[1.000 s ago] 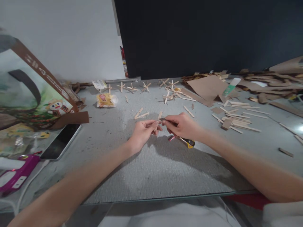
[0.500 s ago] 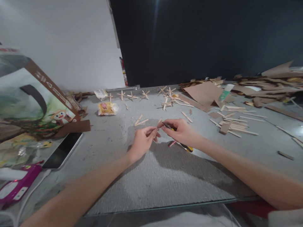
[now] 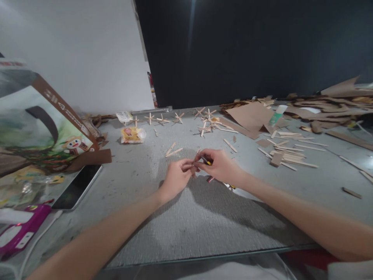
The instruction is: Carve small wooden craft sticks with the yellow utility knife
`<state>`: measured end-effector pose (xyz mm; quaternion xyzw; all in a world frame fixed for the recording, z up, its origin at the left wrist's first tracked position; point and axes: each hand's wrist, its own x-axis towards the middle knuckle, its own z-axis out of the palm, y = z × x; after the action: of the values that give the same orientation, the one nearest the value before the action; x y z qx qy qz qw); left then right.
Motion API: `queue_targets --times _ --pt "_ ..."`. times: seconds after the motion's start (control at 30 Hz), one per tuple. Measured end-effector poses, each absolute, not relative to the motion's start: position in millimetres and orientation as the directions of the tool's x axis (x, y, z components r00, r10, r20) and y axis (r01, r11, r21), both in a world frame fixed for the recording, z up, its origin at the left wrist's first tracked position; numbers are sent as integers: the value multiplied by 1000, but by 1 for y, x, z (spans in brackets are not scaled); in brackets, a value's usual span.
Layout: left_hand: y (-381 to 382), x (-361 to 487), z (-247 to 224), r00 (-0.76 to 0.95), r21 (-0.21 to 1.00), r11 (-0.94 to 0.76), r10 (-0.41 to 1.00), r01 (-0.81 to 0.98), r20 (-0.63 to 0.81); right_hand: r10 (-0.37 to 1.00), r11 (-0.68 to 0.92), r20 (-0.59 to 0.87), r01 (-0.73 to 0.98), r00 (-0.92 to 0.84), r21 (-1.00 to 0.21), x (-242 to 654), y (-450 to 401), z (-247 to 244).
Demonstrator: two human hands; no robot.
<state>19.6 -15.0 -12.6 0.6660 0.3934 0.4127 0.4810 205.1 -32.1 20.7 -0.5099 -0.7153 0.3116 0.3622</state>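
Over the middle of the grey table (image 3: 163, 233), my left hand (image 3: 176, 177) and my right hand (image 3: 217, 165) meet at the fingertips. Both are pinched around something too small to make out. A dark and yellow tool lies partly under my right hand, its yellow end (image 3: 232, 187) showing below the palm. Beside it is a small red piece (image 3: 210, 179). Two thin wooden sticks (image 3: 174, 150) lie in a V just beyond my left hand, and a single stick (image 3: 230, 145) rests beyond my right hand.
Star-shaped stick pieces (image 3: 178, 118) line the back. A yellow packet (image 3: 131, 135), a phone (image 3: 78, 187), a purple device (image 3: 26, 229) and a large printed bag (image 3: 43, 120) are on the left. Loose sticks (image 3: 291, 155), cardboard (image 3: 247, 116) and a glue stick (image 3: 277, 115) are on the right.
My right hand's fingers have curled in closer to my left fingertips and now cover more of the yellow and dark tool. My left hand has shifted slightly.
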Motion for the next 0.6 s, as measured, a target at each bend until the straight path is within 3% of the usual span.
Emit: queue_targets --times 0.2,0.4,0.6 --pt "-16 21 -15 327 969 -202 933 140 147 964 267 208 656 -169 -706 198 -33 12" --pt "-13 21 -18 327 975 -184 935 122 135 950 281 232 900 -211 -333 191 -40 10" --pt "-10 22 -21 334 985 -155 935 76 121 912 377 183 926 -366 -26 186 -45 5"
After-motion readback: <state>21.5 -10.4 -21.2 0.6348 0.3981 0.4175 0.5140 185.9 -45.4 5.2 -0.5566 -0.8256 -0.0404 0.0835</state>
